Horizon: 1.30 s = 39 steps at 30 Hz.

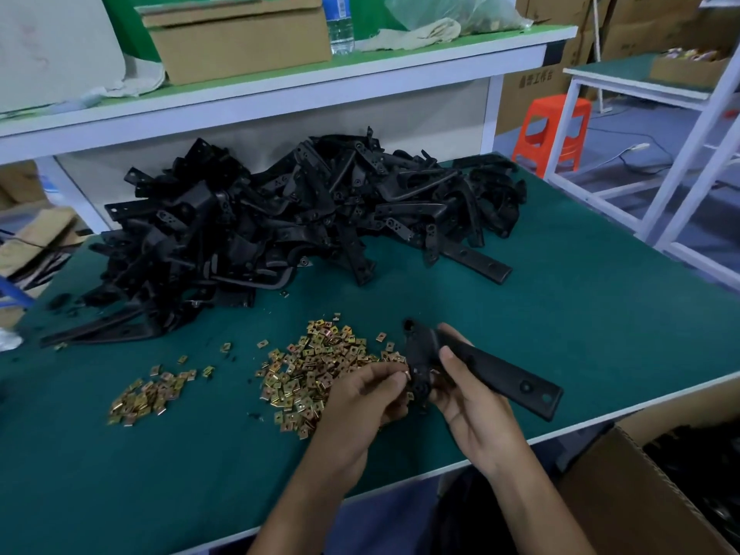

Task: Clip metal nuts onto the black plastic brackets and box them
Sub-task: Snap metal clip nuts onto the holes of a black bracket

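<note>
1. Open brown cardboard box, lower right, cut off by the frame edge; its dark contents cannot be made out.
2. Right hand grips a long black plastic bracket above the table's near edge, thumb on the upper face. The fingers are hidden beneath.
3. Left hand pinches a small brass-coloured metal nut between thumb and fingertips, against the bracket's rounded end. The nut is mostly hidden.
4. Loose pile of matching nuts lies on the green table mat, partly covered by that hand. A smaller pile lies farther left.
5. Large heap of black brackets occupies the table's far side.
6. Clear water bottle on the upper shelf: top cut off, label unreadable.
7. Brown carton behind the table bears dark printed characters, too blurred to read.
</note>
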Tool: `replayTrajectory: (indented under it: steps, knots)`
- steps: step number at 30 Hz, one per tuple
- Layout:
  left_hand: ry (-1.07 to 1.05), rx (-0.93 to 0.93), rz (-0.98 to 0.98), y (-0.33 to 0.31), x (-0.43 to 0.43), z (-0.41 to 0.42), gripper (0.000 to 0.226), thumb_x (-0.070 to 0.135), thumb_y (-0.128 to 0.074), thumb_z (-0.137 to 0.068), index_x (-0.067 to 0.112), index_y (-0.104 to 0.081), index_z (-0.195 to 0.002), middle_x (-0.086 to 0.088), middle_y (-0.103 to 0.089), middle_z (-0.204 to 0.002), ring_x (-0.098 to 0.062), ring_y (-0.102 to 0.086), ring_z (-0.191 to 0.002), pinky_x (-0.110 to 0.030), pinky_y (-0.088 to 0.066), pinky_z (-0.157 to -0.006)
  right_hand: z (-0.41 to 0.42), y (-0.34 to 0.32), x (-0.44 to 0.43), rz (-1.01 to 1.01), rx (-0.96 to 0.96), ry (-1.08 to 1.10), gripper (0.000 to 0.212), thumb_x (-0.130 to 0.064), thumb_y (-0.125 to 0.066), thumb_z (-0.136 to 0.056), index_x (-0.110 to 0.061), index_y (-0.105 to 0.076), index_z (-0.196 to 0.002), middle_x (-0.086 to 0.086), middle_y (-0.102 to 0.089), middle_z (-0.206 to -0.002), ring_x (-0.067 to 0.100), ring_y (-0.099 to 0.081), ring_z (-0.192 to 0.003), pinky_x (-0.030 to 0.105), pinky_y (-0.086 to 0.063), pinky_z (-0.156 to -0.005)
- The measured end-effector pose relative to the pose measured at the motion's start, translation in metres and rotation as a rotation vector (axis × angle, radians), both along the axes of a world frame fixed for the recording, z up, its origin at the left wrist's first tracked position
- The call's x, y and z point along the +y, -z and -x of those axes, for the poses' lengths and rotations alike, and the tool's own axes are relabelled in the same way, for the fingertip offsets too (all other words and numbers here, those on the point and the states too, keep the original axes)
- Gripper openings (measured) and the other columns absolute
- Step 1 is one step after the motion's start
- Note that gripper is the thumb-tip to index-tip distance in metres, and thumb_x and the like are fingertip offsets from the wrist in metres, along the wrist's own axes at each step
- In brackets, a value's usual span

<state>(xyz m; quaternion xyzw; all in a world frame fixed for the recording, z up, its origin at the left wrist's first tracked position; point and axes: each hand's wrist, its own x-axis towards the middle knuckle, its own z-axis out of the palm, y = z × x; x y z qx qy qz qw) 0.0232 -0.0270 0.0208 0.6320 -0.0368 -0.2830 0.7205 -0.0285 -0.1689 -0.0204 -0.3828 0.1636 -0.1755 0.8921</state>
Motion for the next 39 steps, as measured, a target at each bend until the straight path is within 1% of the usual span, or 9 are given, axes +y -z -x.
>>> replayTrajectory:
  steps: [4, 11, 14, 19, 25, 28, 33, 37, 39]
  knots:
    - [-0.038, 0.090, 0.072, -0.0011, -0.0049, 0.0043, 0.013, -0.001, -0.064, -0.093, 0.008, -0.074, -0.091, -0.007, -0.071, -0.077, -0.013, -0.065, -0.067, -0.027, -0.057, -0.068, 0.0010, 0.0025, -0.0008, -0.026, -0.046, -0.015, 0.050, -0.017, -0.075, -0.078, -0.024, -0.070, -0.127, 0.017, -0.072, -0.120, 0.014, -0.072, -0.083, 0.021, -0.057, -0.062]
    - [-0.073, 0.163, 0.110, -0.0009, -0.0043, 0.0024, 0.011, 0.000, -0.059, -0.096, 0.006, -0.068, -0.096, -0.009, -0.071, -0.079, -0.015, -0.066, -0.067, -0.026, -0.056, -0.061, -0.0004, 0.0042, -0.0014, -0.024, -0.029, -0.020, 0.046, -0.016, -0.074, -0.080, -0.026, -0.072, -0.125, 0.013, -0.073, -0.117, 0.013, -0.069, -0.082, 0.022, -0.057, -0.062]
    - [-0.039, 0.134, 0.114, -0.0012, -0.0052, 0.0035, 0.011, 0.000, -0.059, -0.096, 0.005, -0.068, -0.096, -0.008, -0.074, -0.080, -0.013, -0.068, -0.067, -0.025, -0.056, -0.061, -0.0004, 0.0048, -0.0015, -0.006, -0.030, -0.024, 0.051, -0.016, -0.074, -0.080, -0.022, -0.068, -0.130, 0.015, -0.073, -0.117, 0.016, -0.069, -0.083, 0.022, -0.057, -0.062]
    - [-0.044, 0.104, 0.088, -0.0018, -0.0069, 0.0042, 0.012, -0.002, -0.059, -0.095, 0.006, -0.068, -0.094, -0.004, -0.074, -0.077, -0.010, -0.067, -0.066, -0.024, -0.057, -0.063, -0.0003, 0.0056, -0.0002, 0.043, -0.028, -0.036, 0.050, -0.018, -0.073, -0.082, -0.024, -0.066, -0.131, 0.019, -0.072, -0.120, 0.019, -0.069, -0.088, 0.024, -0.058, -0.065]
    - [-0.037, 0.138, 0.122, -0.0037, -0.0074, 0.0049, 0.014, -0.003, -0.056, -0.097, 0.005, -0.066, -0.091, -0.009, -0.074, -0.079, -0.013, -0.068, -0.066, -0.024, -0.055, -0.059, -0.0004, 0.0056, 0.0006, 0.067, -0.023, -0.047, 0.053, -0.018, -0.072, -0.083, -0.019, -0.061, -0.135, 0.020, -0.072, -0.118, 0.019, -0.070, -0.084, 0.024, -0.057, -0.061]
    - [-0.024, 0.146, 0.149, -0.0038, -0.0080, 0.0051, 0.015, -0.003, -0.054, -0.097, 0.005, -0.066, -0.092, -0.013, -0.074, -0.084, -0.016, -0.069, -0.069, -0.024, -0.055, -0.059, 0.0002, 0.0054, -0.0002, 0.051, -0.020, -0.051, 0.053, -0.018, -0.071, -0.083, -0.018, -0.062, -0.135, 0.019, -0.071, -0.121, 0.020, -0.070, -0.088, 0.024, -0.057, -0.063]
    - [0.013, 0.139, 0.189, -0.0029, -0.0090, 0.0073, 0.015, -0.001, -0.054, -0.098, 0.004, -0.068, -0.097, -0.013, -0.075, -0.088, -0.016, -0.071, -0.073, -0.024, -0.056, -0.062, 0.0000, 0.0060, -0.0014, 0.017, -0.029, -0.031, 0.050, -0.015, -0.070, -0.083, -0.017, -0.064, -0.133, 0.018, -0.072, -0.121, 0.019, -0.071, -0.089, 0.022, -0.057, -0.062]
    - [-0.026, 0.120, 0.198, -0.0019, -0.0073, 0.0045, 0.016, -0.004, -0.055, -0.096, 0.003, -0.068, -0.101, -0.013, -0.075, -0.088, -0.017, -0.070, -0.072, -0.024, -0.057, -0.062, -0.0014, 0.0052, 0.0002, 0.066, -0.020, -0.036, 0.052, -0.017, -0.071, -0.082, -0.016, -0.063, -0.133, 0.017, -0.074, -0.116, 0.016, -0.071, -0.081, 0.023, -0.055, -0.057]
    - [-0.041, 0.116, 0.182, -0.0001, -0.0064, 0.0034, 0.017, -0.006, -0.057, -0.095, 0.002, -0.066, -0.107, -0.013, -0.073, -0.087, -0.017, -0.067, -0.070, -0.025, -0.057, -0.062, -0.0014, 0.0053, 0.0006, 0.088, -0.020, -0.041, 0.053, -0.018, -0.071, -0.082, -0.016, -0.061, -0.134, 0.017, -0.073, -0.117, 0.017, -0.071, -0.084, 0.024, -0.056, -0.058]
